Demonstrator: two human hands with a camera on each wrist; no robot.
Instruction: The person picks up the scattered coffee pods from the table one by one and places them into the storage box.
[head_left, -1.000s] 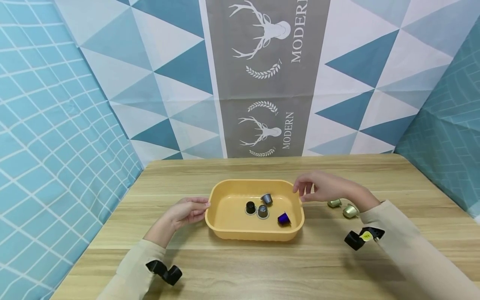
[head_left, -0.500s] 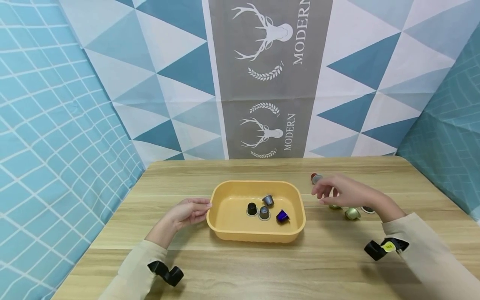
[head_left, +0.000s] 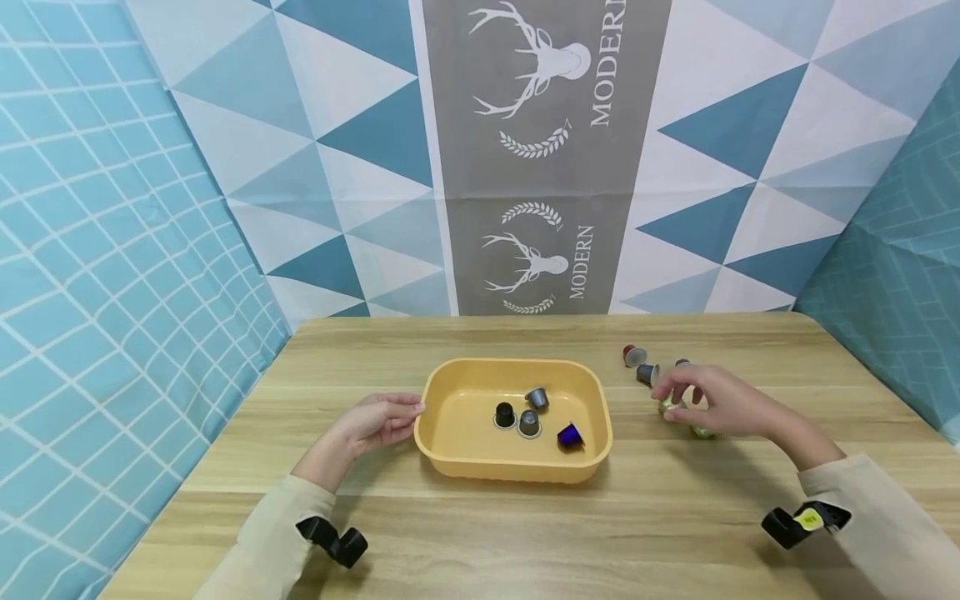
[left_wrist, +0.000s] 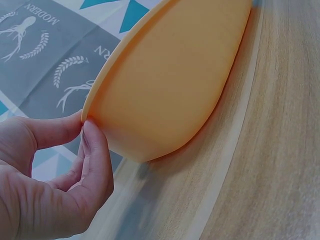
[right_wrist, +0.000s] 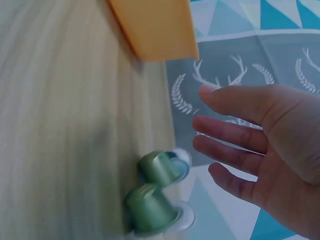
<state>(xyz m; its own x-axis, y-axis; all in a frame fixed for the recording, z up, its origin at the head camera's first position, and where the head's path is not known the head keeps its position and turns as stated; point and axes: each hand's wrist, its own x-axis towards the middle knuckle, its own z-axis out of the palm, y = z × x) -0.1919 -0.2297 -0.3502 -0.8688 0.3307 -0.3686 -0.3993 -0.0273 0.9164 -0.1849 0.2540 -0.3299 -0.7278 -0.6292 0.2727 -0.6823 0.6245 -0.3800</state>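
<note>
My left hand pinches the left rim of a yellow plastic tray. In the left wrist view, thumb and fingers meet on the tray's edge. Inside the tray lie a black coffee capsule, two grey ones and a dark blue one. My right hand hovers over the right of the table with loosely bent fingers and holds nothing. Close by it are two green coffee capsules, one nearer the tray and another partly hidden under the hand; both show in the right wrist view.
Behind the green capsules lie a red coffee capsule, a grey one and a dark one mostly covered by the hand. The wooden table ends at a patterned cloth wall at the back.
My right hand has moved right, from the tray's right rim to above the green capsules. The red and grey capsules behind have come into view. The left hand keeps its place on the tray.
</note>
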